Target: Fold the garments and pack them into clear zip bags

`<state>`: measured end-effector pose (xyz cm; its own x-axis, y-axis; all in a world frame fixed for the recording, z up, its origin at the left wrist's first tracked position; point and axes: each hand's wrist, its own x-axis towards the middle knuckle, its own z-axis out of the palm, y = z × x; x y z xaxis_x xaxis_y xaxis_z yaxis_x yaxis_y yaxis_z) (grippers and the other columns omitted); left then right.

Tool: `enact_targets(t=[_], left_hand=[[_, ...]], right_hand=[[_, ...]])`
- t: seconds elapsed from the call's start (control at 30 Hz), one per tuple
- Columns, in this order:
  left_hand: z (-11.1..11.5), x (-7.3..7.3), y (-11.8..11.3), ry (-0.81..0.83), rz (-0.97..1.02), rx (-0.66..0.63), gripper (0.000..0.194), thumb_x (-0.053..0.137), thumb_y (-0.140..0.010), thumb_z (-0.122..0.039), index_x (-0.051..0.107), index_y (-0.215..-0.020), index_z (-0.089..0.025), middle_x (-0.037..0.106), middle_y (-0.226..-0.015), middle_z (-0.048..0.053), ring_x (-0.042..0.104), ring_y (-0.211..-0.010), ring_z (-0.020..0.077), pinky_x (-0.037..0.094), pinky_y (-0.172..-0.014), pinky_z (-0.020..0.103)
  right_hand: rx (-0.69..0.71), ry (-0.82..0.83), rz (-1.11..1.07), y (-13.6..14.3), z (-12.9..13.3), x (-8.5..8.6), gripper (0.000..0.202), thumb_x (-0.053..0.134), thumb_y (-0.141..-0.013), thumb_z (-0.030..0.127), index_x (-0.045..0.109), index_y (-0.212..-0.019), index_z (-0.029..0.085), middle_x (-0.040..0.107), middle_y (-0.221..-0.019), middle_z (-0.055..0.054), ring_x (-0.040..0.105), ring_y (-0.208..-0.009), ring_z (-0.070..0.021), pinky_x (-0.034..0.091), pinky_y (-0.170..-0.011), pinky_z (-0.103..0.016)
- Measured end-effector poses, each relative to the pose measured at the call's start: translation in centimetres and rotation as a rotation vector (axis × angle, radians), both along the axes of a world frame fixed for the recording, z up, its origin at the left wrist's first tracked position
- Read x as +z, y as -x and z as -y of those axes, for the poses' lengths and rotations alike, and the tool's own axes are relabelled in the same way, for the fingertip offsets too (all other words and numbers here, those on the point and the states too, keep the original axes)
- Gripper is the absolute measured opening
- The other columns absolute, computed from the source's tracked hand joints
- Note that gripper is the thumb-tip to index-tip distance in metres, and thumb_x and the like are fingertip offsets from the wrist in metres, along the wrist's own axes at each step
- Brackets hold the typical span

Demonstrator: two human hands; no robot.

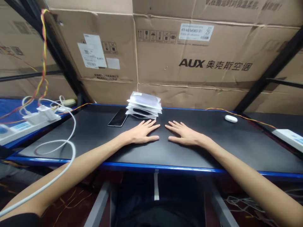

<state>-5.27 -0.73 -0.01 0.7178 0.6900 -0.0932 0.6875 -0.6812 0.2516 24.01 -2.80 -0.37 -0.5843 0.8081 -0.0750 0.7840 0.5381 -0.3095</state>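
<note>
My left hand (144, 131) lies flat on the black tabletop (163, 154), palm down with its fingers spread. To its right, a short gap away, my right hand (183, 133) rests the same way. Neither holds anything. Just beyond my left fingertips stands a stack of flat translucent white packets (144, 105), with something dark showing between some of them. A smartphone (118, 118) with a dark screen lies left of the stack. Far to the right of my right hand sits a small white rounded case (231, 119).
Cardboard panels (161, 69) stand behind the table. At left, a power strip (28, 126) holds white plugs; a white cable (72, 148) loops over the table and my left forearm. Another white strip (288, 138) lies at right. Black metal posts (267, 72) slant upward at both sides.
</note>
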Motion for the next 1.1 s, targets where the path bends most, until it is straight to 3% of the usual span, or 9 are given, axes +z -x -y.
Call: enact_targets(t=[1.1], left_hand=[[0.07,0.02,-0.03,0.001,0.003,0.003,0.082,0.032,-0.094,-0.079,0.018,-0.162,-0.036,0.004,-0.17,0.003,0.001,-0.158,0.0318,0.002,-0.127,0.054]], right_hand=[[0.004,-0.003,0.003,-0.05,0.06,-0.01,0.087,0.039,-0.091,0.08,0.024,-0.162,0.032,0.012,-0.169,-0.005,0.005,-0.156,-0.0341,0.004,-0.125,-0.059]])
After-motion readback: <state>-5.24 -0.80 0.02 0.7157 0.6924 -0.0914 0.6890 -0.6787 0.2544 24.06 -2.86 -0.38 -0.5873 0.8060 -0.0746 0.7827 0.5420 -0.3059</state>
